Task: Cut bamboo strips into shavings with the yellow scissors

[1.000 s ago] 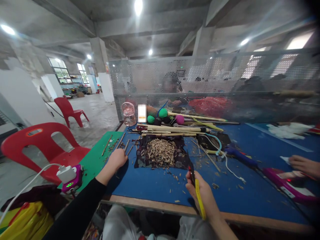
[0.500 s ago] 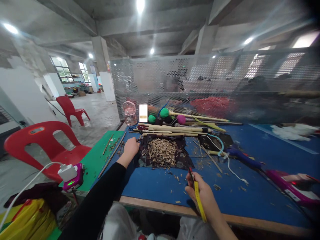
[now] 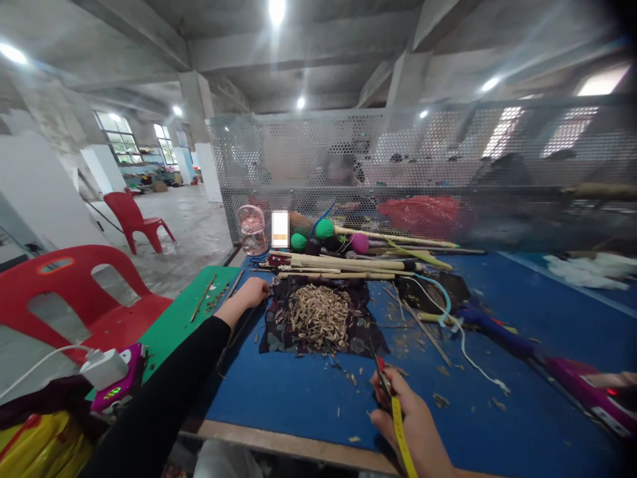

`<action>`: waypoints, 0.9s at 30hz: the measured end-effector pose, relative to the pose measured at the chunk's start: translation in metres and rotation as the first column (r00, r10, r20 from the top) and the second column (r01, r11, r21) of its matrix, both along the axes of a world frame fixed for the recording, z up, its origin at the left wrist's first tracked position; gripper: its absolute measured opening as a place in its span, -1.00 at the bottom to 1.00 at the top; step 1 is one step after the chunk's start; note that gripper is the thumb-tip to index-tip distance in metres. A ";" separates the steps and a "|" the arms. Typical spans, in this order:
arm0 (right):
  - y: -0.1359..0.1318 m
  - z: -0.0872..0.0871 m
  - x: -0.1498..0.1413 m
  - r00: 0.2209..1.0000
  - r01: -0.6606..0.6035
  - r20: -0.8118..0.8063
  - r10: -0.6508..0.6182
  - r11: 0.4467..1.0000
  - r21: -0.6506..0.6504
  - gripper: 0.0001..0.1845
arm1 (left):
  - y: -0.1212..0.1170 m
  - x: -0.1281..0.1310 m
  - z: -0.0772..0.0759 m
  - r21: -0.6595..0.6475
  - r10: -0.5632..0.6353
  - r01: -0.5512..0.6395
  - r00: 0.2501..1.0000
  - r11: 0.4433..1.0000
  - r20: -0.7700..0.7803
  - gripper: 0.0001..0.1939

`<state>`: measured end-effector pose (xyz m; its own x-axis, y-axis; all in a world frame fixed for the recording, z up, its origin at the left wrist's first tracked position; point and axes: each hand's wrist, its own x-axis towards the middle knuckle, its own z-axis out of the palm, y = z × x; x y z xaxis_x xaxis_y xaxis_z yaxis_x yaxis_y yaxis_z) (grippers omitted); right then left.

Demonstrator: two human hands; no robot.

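My left hand [image 3: 253, 292], in a black sleeve, reaches across the blue table [image 3: 308, 392] to the left edge of a dark cloth [image 3: 279, 332]. Its fingers are curled around a thin stick [image 3: 239, 328] that lies along the table. A heap of wood shavings [image 3: 318, 315] sits on the cloth. My right hand [image 3: 415, 428] rests near the table's front edge, closed on a tool with a yellow handle [image 3: 401, 431] and a red and black tip.
A bundle of long sticks with coloured balls [image 3: 348, 252] lies behind the cloth, with a pink jar [image 3: 251, 229] beside it. A green mat [image 3: 184, 318] and red chairs [image 3: 84, 299] stand left. A mesh screen [image 3: 398, 166] bounds the far side. Another person's hand [image 3: 610, 380] shows at right.
My left hand has moved from the sticks on the table's left part forward to the cloth's left edge, now gripping a thin stick. My right hand sits lower in view, still holding the tool.
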<state>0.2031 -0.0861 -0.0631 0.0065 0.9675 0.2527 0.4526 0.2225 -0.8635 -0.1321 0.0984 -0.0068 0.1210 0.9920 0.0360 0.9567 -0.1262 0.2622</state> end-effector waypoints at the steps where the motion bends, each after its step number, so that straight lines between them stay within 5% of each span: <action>1: 0.000 -0.002 0.001 1.000 -0.005 0.000 0.005 1.000 -0.004 -0.39 | -0.001 0.000 0.001 0.018 0.005 -0.005 1.000 1.000 0.009 -0.87; 6: 0.000 -0.018 0.003 0.999 -0.001 -0.036 0.002 1.000 0.012 -0.31 | -0.006 0.017 0.015 0.141 0.003 -0.015 0.996 0.990 0.085 -0.75; 11: 0.000 -0.030 0.004 0.999 0.015 -0.051 -0.013 1.000 0.027 -0.32 | -0.018 0.057 0.030 0.194 -0.166 0.117 0.953 0.974 0.255 -0.66; 13: 0.001 -0.028 0.005 0.998 -0.047 -0.041 0.048 0.999 0.022 -0.37 | -0.025 0.059 0.033 0.166 -0.106 0.072 0.974 0.983 0.202 -0.54; 16: 0.002 -0.021 0.005 0.997 -0.069 -0.018 0.069 0.998 0.011 -0.40 | -0.041 0.037 0.032 0.102 0.117 -0.112 0.992 0.988 -0.043 -0.64; 21: 0.003 -0.016 0.005 1.000 0.004 0.005 -0.004 1.000 -0.007 -0.37 | -0.073 -0.028 0.013 0.062 0.399 -0.394 0.902 0.917 -0.163 -0.72; 27: 0.003 -0.008 0.001 0.998 -0.006 0.063 0.007 1.000 -0.028 -0.40 | -0.095 -0.070 -0.003 0.050 0.439 -0.437 0.883 0.898 -0.168 -0.79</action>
